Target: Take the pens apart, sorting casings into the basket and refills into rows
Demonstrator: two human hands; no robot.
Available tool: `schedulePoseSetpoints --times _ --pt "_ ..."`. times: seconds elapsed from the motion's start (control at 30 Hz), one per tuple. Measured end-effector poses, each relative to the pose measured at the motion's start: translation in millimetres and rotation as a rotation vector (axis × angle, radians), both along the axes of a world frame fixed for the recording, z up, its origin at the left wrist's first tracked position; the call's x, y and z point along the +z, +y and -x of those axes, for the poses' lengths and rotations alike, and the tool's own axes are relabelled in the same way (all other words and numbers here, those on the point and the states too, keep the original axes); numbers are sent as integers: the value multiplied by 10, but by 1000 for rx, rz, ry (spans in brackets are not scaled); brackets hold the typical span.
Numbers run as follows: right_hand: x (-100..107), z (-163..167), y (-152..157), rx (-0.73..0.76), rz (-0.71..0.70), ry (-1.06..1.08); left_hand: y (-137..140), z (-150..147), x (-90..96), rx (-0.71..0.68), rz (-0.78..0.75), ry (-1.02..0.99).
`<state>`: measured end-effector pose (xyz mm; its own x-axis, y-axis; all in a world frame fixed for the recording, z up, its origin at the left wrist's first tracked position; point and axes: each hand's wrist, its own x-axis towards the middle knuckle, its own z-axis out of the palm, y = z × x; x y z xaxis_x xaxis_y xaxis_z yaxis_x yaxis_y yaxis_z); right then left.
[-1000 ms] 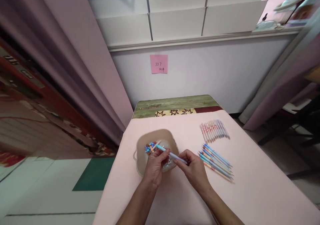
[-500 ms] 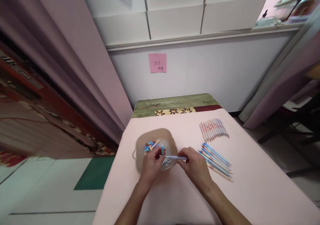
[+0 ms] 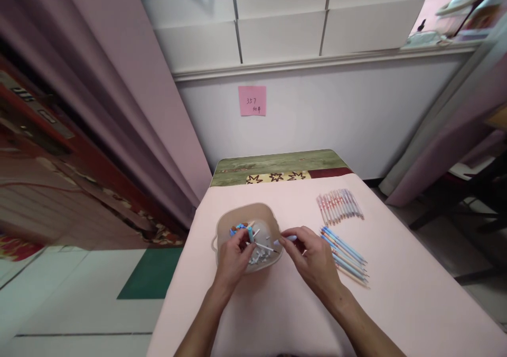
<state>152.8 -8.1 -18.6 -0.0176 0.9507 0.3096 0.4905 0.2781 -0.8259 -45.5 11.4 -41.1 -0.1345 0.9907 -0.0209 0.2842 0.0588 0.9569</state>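
My left hand (image 3: 233,256) is closed in a pinch over the beige bin (image 3: 226,221). Between its fingertips is a thin white refill (image 3: 264,246) with a dark tip pointing right. A small turquoise cylinder (image 3: 250,234), perhaps a pen cap, also sticks up from these fingers. To the right of the bin rim, my right hand (image 3: 317,254) grips a pale lavender pen barrel (image 3: 291,238), mostly covered by the fingers. Inside the bin lie blue and brown small pieces (image 3: 238,228) and several small white-grey pieces (image 3: 259,256).
Several blue, orange and cream pens (image 3: 346,254) lie in a slanting bunch right of my right hand. Behind them is a row of clear-barrelled pens (image 3: 339,207). A pink cloth (image 3: 285,315) covers most of the table; a pink note (image 3: 252,101) hangs on the wall.
The lavender barrel, which reached across to my left hand, has come apart from it to the right. The white refill now shows bare in my left hand.
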Motion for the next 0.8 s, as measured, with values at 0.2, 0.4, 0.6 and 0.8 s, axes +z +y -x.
schedulePoseSetpoints --times 0.2,0.4,0.6,0.8 --pt "11 3 -11 -17 100 40 38 86 -89 -43 12 -167" --pt "-67 119 35 134 310 326 5 23 -77 -12 133 -291" --pt "-133 353 225 236 246 338 -64 -85 131 -235 -53 0" --pt "-54 407 258 231 160 326 -6 -95 238 -267 -196 169"
